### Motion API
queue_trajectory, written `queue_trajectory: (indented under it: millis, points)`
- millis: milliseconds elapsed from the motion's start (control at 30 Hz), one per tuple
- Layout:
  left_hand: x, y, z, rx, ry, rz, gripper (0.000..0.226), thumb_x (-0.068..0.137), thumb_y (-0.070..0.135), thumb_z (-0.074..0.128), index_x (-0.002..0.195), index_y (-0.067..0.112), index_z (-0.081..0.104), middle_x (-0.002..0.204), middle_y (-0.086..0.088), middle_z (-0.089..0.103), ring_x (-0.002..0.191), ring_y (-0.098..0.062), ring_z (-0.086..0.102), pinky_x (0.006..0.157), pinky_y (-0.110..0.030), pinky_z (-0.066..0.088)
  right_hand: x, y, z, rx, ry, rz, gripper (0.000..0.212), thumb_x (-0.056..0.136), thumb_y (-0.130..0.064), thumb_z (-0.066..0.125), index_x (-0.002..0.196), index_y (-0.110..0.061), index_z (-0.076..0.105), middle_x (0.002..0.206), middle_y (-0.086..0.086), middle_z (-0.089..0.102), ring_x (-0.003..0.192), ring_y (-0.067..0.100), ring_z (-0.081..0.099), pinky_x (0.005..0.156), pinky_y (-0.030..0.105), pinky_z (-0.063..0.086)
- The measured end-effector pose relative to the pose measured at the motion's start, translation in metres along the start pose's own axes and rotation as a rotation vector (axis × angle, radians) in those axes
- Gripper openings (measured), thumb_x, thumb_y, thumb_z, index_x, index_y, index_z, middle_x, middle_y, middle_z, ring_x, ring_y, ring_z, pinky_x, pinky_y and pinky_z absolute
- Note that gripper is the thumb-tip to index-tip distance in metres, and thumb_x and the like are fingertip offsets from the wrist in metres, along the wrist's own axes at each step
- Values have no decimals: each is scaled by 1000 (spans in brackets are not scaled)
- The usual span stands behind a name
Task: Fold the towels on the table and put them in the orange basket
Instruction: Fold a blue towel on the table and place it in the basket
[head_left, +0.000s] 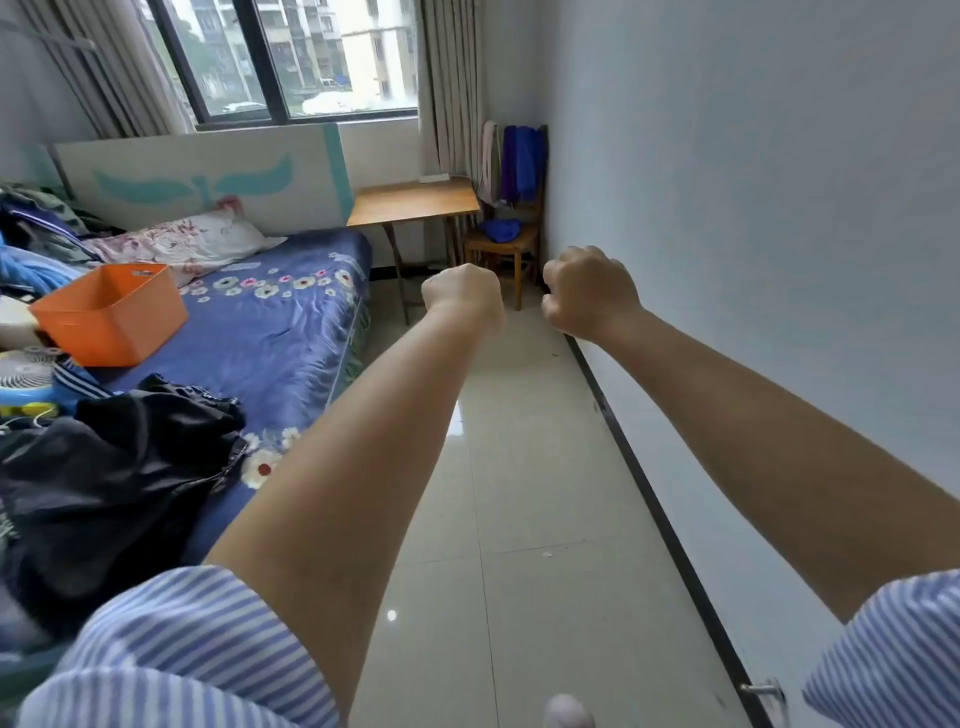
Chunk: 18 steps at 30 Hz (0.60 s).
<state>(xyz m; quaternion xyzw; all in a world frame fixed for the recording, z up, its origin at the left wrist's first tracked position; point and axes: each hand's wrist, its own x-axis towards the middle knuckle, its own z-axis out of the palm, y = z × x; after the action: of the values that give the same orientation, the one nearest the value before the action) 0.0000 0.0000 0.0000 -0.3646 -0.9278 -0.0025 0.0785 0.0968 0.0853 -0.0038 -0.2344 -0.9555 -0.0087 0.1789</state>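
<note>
Two bare arms are reaching straight out over the tiled floor (519, 467), both hands curled into fists. Left hand (464, 297) is balled tight, fingers folded in, holding nothing. Right hand (589, 292) is doing the same, knuckles up, nothing in its grip. The two fists are hanging side by side, apart, not touching. Striped blue-white sleeves (197, 639), one per arm, are showing at the bottom.

One orange basket (111, 312) is sitting on the bed (280, 332), left of the arms, near a floral pillow (182, 241); can't see inside it from here. One small wooden folding table (413, 202) is standing by the window (291, 57) w/ its top bare. Beside it, one wooden chair (511, 244) in the corner: blue and purple towels (522, 163) are draping over its back, approx two or three, can't count for sure, plus one blue bundle (500, 229) lying on the seat. One black garment (119, 467) is heaped on the bed's near end.
</note>
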Motion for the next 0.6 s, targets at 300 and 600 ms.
queue_trajectory:
  millis: [300,600]
  points:
    - [190,-16,67,35,-134,-31,30,93,14,48,119,10,60,125,-10,59,114,-29,57,79,-29,44,186,77,87,-33,-57,-18,21,88,-10,44,99,1,58,109,17,56,105,33,48,84,34,39]
    - [390,-63,97,113,-88,-2,34,93,15,43,123,7,57,127,-14,54,121,-30,46,93,-36,41,384,111,172,-48,-156,-34,32,91,-16,43,117,-4,56,123,14,51,116,31,45,93,36,39]
